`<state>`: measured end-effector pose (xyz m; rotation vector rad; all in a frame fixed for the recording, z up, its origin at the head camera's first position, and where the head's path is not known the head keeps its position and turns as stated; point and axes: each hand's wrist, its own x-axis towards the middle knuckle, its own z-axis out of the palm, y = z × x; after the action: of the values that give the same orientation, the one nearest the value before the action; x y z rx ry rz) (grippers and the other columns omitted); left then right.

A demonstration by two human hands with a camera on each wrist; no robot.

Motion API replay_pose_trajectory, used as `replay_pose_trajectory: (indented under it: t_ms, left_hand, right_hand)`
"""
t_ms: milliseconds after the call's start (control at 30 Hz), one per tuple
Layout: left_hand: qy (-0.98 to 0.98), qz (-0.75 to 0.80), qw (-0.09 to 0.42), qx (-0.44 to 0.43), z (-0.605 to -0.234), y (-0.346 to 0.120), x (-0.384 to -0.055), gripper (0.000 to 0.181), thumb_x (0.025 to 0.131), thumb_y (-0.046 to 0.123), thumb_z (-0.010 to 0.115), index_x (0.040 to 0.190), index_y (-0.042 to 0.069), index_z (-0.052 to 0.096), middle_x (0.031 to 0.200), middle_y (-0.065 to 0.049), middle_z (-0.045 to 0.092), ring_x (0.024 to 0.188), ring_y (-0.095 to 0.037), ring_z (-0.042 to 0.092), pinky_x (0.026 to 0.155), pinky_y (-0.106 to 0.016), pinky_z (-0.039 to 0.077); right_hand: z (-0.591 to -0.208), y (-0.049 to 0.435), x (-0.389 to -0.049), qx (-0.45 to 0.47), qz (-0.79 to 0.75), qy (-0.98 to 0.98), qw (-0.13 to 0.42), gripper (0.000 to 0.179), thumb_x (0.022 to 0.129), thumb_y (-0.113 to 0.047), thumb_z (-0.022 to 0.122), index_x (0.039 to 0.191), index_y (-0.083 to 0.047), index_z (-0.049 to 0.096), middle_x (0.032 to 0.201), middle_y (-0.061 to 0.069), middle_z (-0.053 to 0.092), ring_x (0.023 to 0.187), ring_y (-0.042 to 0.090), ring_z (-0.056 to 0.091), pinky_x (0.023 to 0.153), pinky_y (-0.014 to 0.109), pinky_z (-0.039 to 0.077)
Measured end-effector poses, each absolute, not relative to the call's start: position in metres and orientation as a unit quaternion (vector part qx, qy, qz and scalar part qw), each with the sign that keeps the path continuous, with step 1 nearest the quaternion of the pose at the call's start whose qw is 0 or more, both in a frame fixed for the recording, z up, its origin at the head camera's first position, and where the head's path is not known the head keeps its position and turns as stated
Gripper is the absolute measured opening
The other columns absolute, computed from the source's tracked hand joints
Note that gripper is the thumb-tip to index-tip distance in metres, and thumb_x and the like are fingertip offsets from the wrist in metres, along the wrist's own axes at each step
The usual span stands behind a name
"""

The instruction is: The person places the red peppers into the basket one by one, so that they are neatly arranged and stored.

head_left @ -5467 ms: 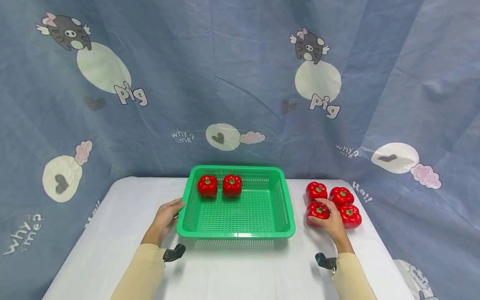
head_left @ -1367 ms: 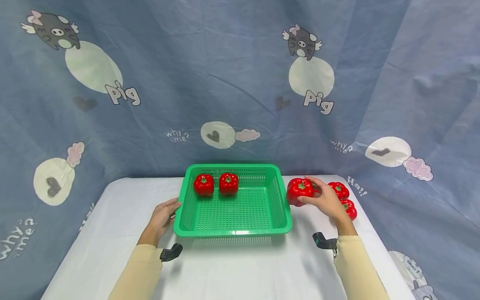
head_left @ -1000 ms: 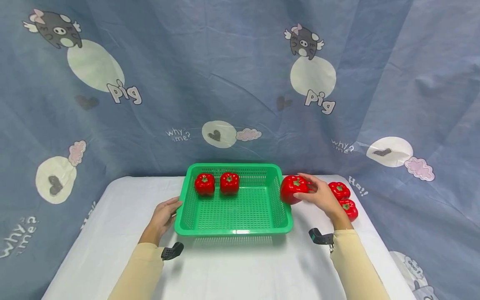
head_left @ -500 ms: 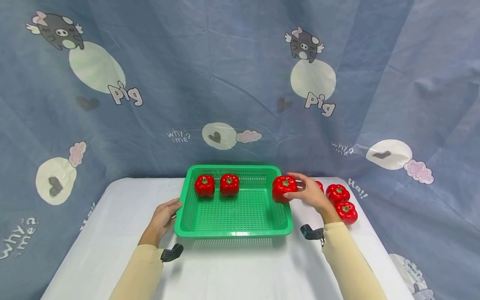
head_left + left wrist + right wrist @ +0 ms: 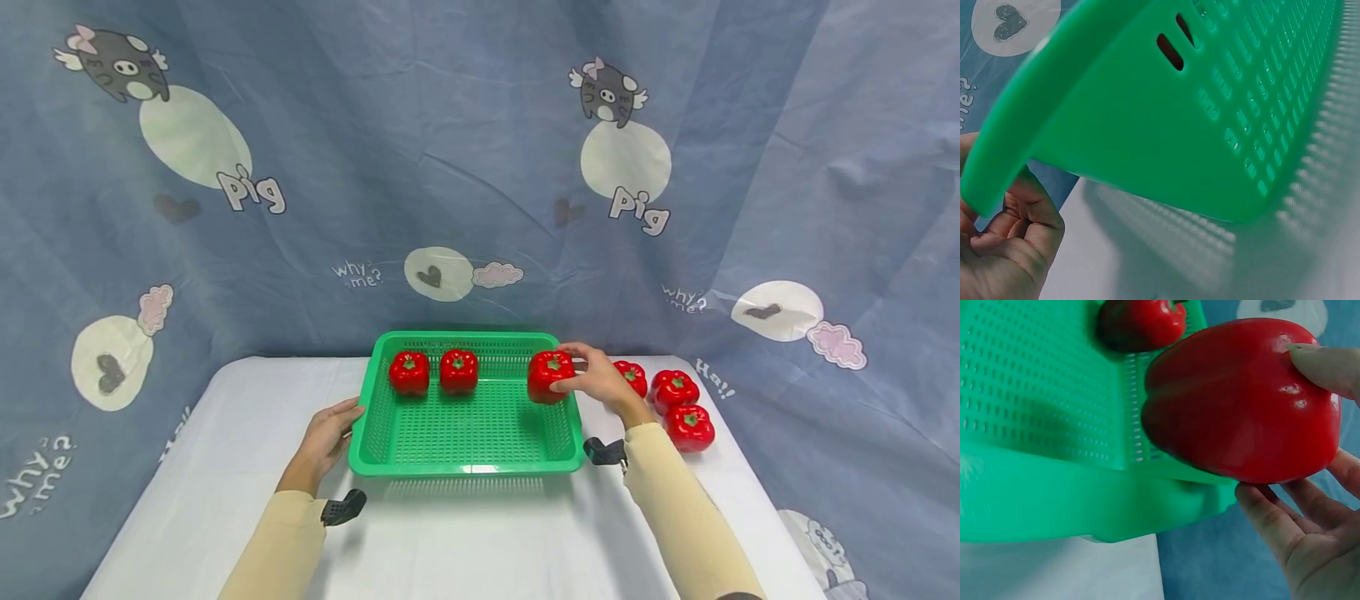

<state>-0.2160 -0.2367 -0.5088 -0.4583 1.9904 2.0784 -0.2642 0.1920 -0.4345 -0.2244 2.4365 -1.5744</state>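
My right hand (image 5: 602, 382) holds a red bell pepper (image 5: 548, 375) over the right end of a green plastic basket (image 5: 465, 470). In the right wrist view the thumb lies on one side of this pepper (image 5: 1241, 403) and the fingers (image 5: 1279, 525) support the other, inside the basket's rim. Two more bell peppers, a left one (image 5: 409, 374) and a right one (image 5: 459, 372), sit in the basket's back left part. At the left side, my left hand (image 5: 324, 439) grips the basket's rim, its fingers curled under the edge in the left wrist view.
To the right of the basket, three red bell peppers stand on the white table (image 5: 480, 542): one at the back (image 5: 632, 377), partly behind the right hand, one farther right (image 5: 674, 390) and one in front (image 5: 689, 427). A blue patterned cloth (image 5: 495, 167) hangs behind the table.
My right hand has taken a bell pepper from the group at the right and carried it left, over the basket's right rim. My left hand has stayed at the basket's left rim.
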Motion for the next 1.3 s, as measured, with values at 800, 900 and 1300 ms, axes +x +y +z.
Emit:
replay_pose_trajectory:
  t_ms: [800,900,1300]
  left_hand:
    - [0.681,0.708,0.109,-0.150,-0.510,-0.240,-0.216,0.052,0.099,0.016,0.053,0.144,-0.005,0.037,0.142,-0.019,0.046,0.092,0.003,0.059,0.089,-0.021,0.053]
    - [0.681,0.708,0.109,-0.151,-0.510,-0.239,-0.216,0.052,0.099,0.017,0.053,0.144,-0.004,0.037,0.140,-0.017,0.048,0.091,0.003,0.059,0.088,-0.020,0.053]
    - [0.682,0.706,0.114,-0.157,-0.509,-0.238,-0.218,0.051,0.100,0.017,0.053,0.144,-0.003,0.038,0.145,-0.020,0.042,0.094,0.001,0.058,0.089,-0.020,0.053]
  right_hand:
    - [-0.450,0.161,-0.297,-0.078,-0.472,0.869,0.128,0.065,0.075,-0.013,0.081,0.132,-0.004,0.052,0.131,0.020,0.052,0.118,0.039,0.050,0.089,0.045,0.054]
    - [-0.453,0.156,-0.300,-0.088,-0.456,0.876,0.132,0.065,0.075,-0.013,0.080,0.133,-0.004,0.051,0.131,0.019,0.053,0.117,0.038,0.051,0.090,0.045,0.054]
    - [-0.468,0.140,-0.316,-0.107,-0.439,0.884,0.118,0.064,0.076,-0.010,0.078,0.134,0.000,0.052,0.129,0.019,0.055,0.115,0.035,0.053,0.092,0.044,0.053]
